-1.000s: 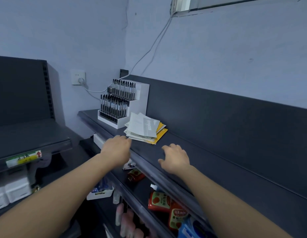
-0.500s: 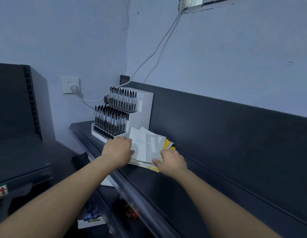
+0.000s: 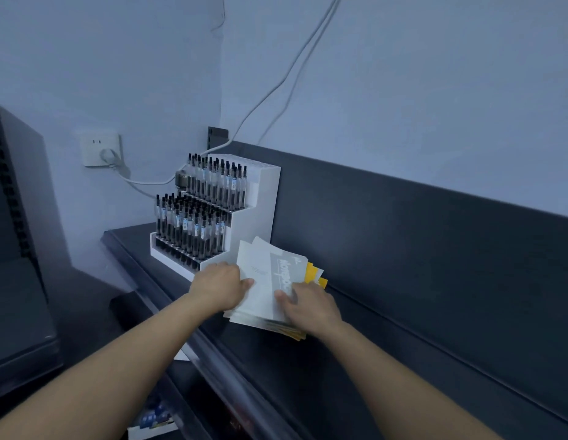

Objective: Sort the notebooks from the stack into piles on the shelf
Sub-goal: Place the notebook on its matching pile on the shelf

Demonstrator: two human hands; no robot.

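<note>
A loose stack of thin notebooks (image 3: 266,274) lies on the dark top shelf (image 3: 387,360), beside the pen display. The top one has a white and grey cover; yellow covers stick out at the stack's right and lower edges. My left hand (image 3: 220,285) holds the stack's left edge, thumb on the top cover and fingers curled at the side. My right hand (image 3: 308,308) lies on the lower right part of the stack, fingers bent onto the top cover and its near edge.
A white tiered pen display (image 3: 213,214) full of black pens stands just left of the stack, against the dark back panel (image 3: 419,249). A wall socket (image 3: 100,149) with a cable is behind it. Lower shelves (image 3: 155,423) hold goods below the shelf lip.
Both hands moved from the shelf's front edge up onto the notebook stack and now hold it. The view has shifted closer to the stack.
</note>
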